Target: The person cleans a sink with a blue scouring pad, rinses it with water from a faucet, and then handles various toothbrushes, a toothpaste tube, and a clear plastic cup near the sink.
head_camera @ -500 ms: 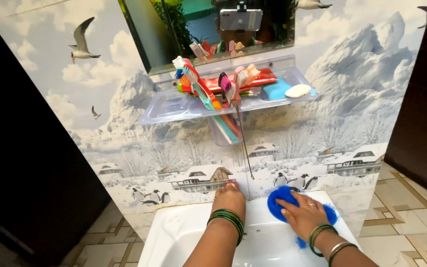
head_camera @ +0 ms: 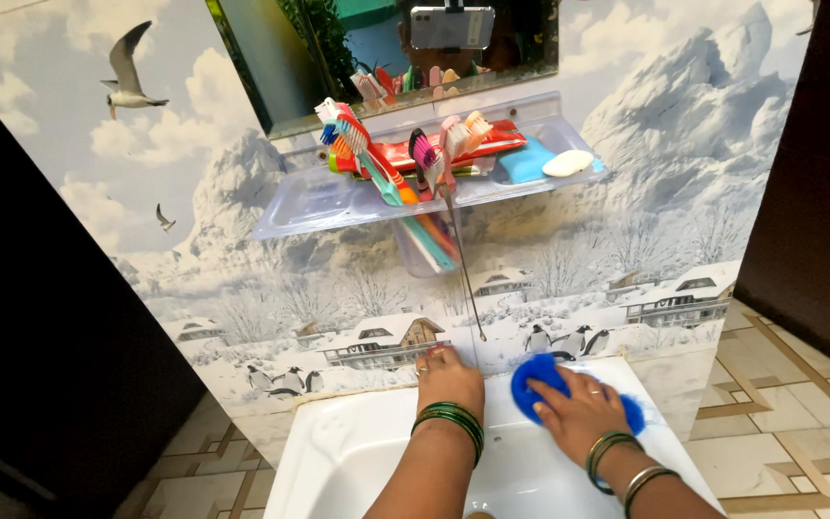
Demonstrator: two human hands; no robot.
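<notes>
My right hand (head_camera: 580, 411) presses a blue scrubbing sponge (head_camera: 536, 379) against the back rim of a white washbasin (head_camera: 329, 452). The sponge sticks out from under my fingers on the left and right. My left hand (head_camera: 449, 373) rests flat on the same rim beside it, fingers toward the wall, holding nothing. Both wrists carry green and metal bangles. The basin's bowl lies under my forearms.
A clear plastic shelf (head_camera: 309, 207) on the wall above holds several toothbrushes (head_camera: 367, 154), a red tube, a blue bar and a white soap (head_camera: 567, 162). A thin wire (head_camera: 466, 279) hangs from it. A mirror (head_camera: 377, 48) sits above. Dark panels flank both sides.
My right hand and the sponge have slid slightly along the basin rim. The left hand stays in place on the rim.
</notes>
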